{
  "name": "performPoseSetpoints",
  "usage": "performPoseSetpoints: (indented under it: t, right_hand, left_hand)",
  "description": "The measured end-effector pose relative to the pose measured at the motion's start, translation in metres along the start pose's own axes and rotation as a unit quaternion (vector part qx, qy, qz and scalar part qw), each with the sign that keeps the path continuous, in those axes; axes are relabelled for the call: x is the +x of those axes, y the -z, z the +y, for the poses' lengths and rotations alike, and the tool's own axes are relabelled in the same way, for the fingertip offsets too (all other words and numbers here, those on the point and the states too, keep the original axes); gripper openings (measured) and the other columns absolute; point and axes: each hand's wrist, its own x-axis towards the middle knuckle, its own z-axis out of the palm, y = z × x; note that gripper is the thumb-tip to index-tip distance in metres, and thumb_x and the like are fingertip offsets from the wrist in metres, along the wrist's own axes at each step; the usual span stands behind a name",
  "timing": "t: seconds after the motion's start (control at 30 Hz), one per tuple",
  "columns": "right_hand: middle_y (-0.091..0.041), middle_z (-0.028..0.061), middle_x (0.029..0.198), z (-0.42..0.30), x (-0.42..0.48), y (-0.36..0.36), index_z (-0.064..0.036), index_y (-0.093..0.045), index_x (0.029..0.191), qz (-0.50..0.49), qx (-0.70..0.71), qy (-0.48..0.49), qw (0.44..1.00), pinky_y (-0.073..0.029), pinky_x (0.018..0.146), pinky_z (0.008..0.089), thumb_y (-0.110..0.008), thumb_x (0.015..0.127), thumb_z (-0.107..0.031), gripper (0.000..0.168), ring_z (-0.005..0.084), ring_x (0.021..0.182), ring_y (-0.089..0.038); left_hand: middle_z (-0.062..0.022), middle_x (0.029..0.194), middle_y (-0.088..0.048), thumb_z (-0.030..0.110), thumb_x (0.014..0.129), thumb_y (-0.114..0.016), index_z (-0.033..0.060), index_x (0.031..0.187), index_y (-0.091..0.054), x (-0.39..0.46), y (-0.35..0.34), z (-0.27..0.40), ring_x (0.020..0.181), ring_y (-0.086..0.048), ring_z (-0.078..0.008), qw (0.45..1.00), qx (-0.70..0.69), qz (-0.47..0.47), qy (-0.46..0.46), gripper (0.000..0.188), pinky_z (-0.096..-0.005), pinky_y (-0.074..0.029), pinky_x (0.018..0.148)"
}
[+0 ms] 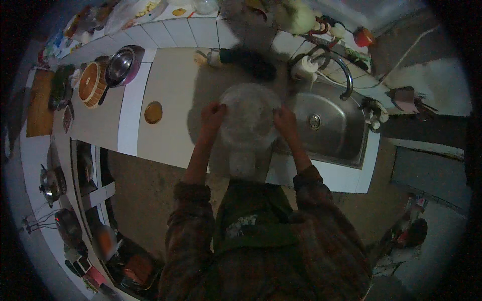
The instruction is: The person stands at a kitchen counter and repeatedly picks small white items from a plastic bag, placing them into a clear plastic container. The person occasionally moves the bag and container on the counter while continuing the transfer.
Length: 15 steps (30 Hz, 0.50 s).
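Observation:
Between my two hands is a round, translucent, pale thing [249, 114], blurred, perhaps a thin plastic bag or cover; its exact kind cannot be told. My left hand [214, 113] pinches its left edge with curled fingers. At its right edge, my right hand [284, 118] grips in the same way, near the left rim of the steel sink [340, 150]. The thing is over the counter, left of the sink. A small round yellowish-brown item [153, 112] lies on the beige counter [171, 131], left of my left hand.
A curved faucet [348, 81] arches over the sink's back. A wicker basket [91, 84] and a metal bowl [121, 64] stand at the left, with a wooden board [39, 103] beyond. Vegetables [303, 17] lie on the tiled ledge. A lidded pot [51, 184] is at the far left.

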Motion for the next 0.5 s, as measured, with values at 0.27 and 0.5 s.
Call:
performPoseSetpoints:
  t: [0.27, 0.5]
  right_hand:
    - [-0.06, 0.0224, 0.098, -0.042, 0.01, 0.023, 0.001, -0.054, 0.111, -0.114, 0.056, -0.132, 0.983, -0.046, 0.079, 0.0434, -0.068, 0.072, -0.038, 0.057, 0.0377, 0.092, -0.058]
    - [-0.059, 0.0198, 0.106, -0.017, 0.025, -0.002, -0.002, -0.054, 0.112, -0.031, 0.004, 0.009, 0.999, -0.043, 0.088, 0.0425, -0.069, 0.072, -0.043, 0.059, 0.0352, 0.102, -0.054]
  left_hand:
    - [-0.0165, 0.108, -0.058, 0.036, 0.07, -0.071, 0.0045, 0.121, -0.05, 0.005, 0.028, -0.068, 0.101, -0.055, -0.0275, 0.98, 0.19, 0.061, 0.014, 0.063, -0.0355, -0.043, 0.086]
    - [-0.0194, 0.122, -0.052, 0.045, 0.07, -0.071, 0.008, 0.126, -0.047, 0.02, -0.025, 0.03, 0.119, -0.044, -0.0329, 0.862, 0.45, -0.035, -0.23, 0.071, -0.0426, -0.032, 0.1]
